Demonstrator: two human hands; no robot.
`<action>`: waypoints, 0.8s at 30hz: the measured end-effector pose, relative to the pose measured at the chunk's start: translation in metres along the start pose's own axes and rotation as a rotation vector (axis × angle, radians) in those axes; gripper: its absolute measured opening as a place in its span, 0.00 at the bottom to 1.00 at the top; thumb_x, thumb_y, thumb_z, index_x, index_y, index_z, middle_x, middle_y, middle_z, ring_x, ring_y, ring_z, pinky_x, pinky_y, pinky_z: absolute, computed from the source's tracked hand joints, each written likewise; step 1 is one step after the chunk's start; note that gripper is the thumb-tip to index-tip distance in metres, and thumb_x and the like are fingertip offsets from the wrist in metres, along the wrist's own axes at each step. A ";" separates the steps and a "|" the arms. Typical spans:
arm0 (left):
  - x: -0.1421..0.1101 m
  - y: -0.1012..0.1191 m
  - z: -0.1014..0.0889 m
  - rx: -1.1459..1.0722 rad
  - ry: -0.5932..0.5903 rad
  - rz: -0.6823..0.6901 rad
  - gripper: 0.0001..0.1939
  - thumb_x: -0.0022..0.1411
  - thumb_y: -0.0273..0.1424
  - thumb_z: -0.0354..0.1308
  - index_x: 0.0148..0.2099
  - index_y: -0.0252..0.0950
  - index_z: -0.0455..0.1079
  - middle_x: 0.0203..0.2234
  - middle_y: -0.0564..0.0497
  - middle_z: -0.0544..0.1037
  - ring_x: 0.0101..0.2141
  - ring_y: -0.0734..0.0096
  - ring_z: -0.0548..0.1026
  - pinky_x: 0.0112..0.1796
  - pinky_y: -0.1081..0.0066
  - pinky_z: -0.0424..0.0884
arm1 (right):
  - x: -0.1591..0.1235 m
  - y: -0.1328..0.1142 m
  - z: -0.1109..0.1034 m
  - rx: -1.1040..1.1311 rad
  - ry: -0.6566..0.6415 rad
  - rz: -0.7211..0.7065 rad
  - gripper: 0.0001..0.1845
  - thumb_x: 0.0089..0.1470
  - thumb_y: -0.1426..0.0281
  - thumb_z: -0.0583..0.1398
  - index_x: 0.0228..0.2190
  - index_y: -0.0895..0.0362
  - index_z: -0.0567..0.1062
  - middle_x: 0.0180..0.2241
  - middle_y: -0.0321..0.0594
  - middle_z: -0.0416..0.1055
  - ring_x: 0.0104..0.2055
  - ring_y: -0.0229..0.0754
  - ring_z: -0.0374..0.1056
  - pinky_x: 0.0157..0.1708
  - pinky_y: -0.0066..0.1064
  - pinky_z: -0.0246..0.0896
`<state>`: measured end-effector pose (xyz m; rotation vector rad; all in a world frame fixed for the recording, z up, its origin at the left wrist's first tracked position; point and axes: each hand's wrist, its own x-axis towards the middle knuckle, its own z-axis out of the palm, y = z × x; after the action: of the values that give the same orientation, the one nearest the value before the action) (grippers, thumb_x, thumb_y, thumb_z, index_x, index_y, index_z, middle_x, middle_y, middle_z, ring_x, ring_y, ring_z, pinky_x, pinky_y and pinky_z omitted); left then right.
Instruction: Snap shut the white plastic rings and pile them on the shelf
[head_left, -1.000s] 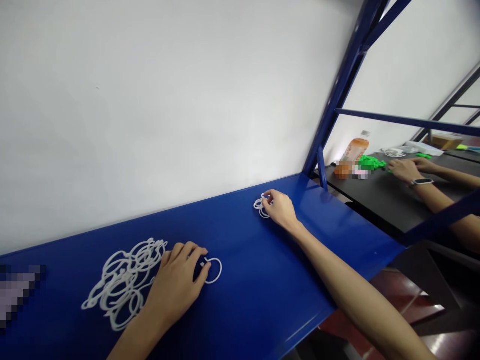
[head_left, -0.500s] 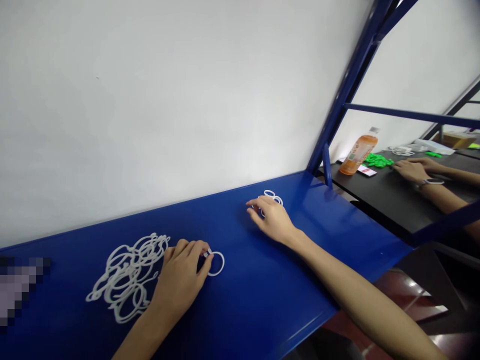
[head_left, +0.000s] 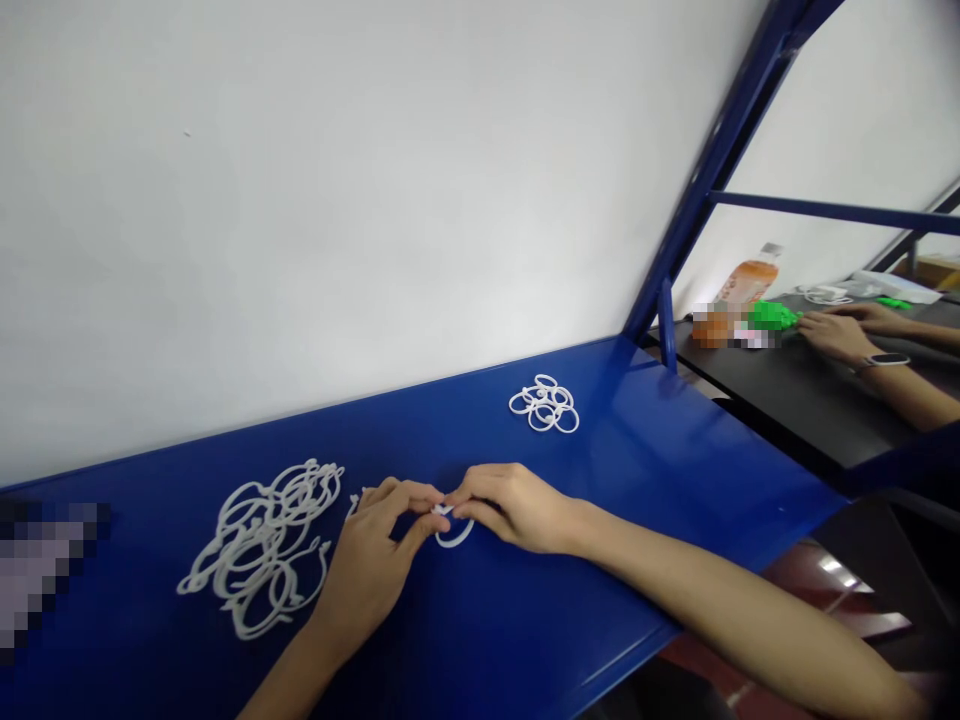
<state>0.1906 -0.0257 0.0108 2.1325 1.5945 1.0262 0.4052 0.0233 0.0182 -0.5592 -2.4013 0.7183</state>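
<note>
My left hand (head_left: 375,560) and my right hand (head_left: 510,508) meet over one white plastic ring (head_left: 454,537) on the blue shelf (head_left: 525,620). Both pinch the ring at its top, fingertips close together. A tangled heap of white rings (head_left: 262,545) lies just left of my left hand. A small flat cluster of white rings (head_left: 545,405) lies farther back on the shelf, to the right, with no hand near it.
A white wall rises behind the shelf. A blue slanted post (head_left: 712,170) stands at the shelf's right end. Beyond it another person's hands (head_left: 840,335) rest on a dark table (head_left: 795,400) with an orange bottle (head_left: 746,280) and green pieces (head_left: 772,315).
My right hand has left the small cluster of rings at the back and come down to the single ring, which my left hand was holding alone before.
</note>
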 end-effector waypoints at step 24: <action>0.002 -0.002 -0.001 -0.052 0.010 -0.033 0.16 0.64 0.47 0.55 0.35 0.42 0.74 0.29 0.54 0.79 0.33 0.66 0.76 0.37 0.67 0.70 | 0.001 -0.010 0.008 -0.103 0.106 0.060 0.10 0.66 0.68 0.57 0.34 0.58 0.74 0.32 0.40 0.76 0.34 0.38 0.71 0.33 0.27 0.64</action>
<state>0.1883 -0.0237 0.0107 2.0631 1.5847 1.0580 0.3976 0.0135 0.0192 -0.6964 -2.3407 0.5776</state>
